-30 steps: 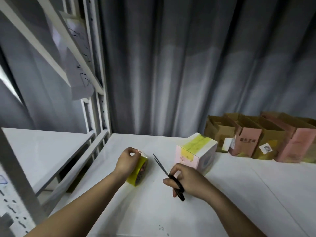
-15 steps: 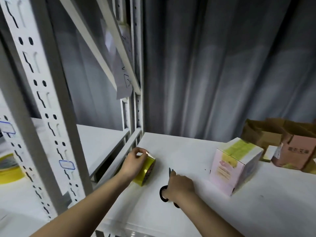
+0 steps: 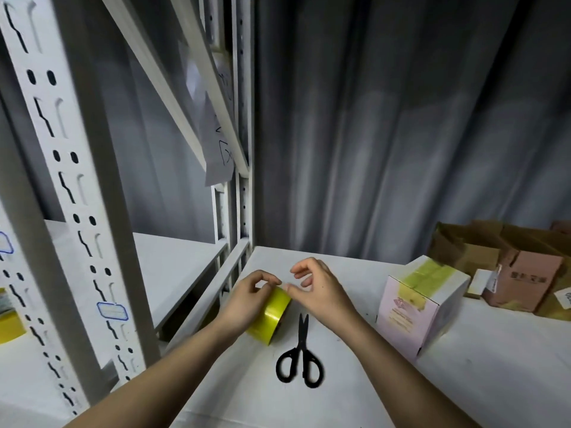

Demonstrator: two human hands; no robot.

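**Tape roll [image 3: 268, 316] steadied while its loose end is sought**

Nearest the camera, at 6 o'clock in the view, black scissors [image 3: 301, 350] lie flat on the white worktop [image 3: 355, 396]. Their blades are closed and point away at 12 o'clock, and neither of the hands touches them. They sit just beside the roll, at its 5 o'clock, probably so they can be reached once a length of tape is drawn out.

Beyond them the roll stands on edge on the worktop, leaning a little. It is glossy, translucent yellow and wide-banded, and looks fairly full. The left hand [image 3: 247, 299] grips it from 9 o'clock with fingers curled over the top, which likely keeps it from rolling. The right hand [image 3: 318, 291] comes in from 3 o'clock. Its thumb tip is on the roll's upper edge, where it meets the left fingertips, and its other fingers are curled loosely above. I judge it to be feeling for the tape's free end, but I cannot tell whether it has caught that end yet.

Farther off, at the roll's 3 o'clock, a pink and white carton [image 3: 411, 316] stands with yellow tape across its top seam. Brown cardboard boxes [image 3: 482, 251] are lined up behind it at 2 o'clock. A white slotted rack [image 3: 102, 242] rises at 9 to 10 o'clock, and a grey curtain [image 3: 401, 118] hangs across the back.
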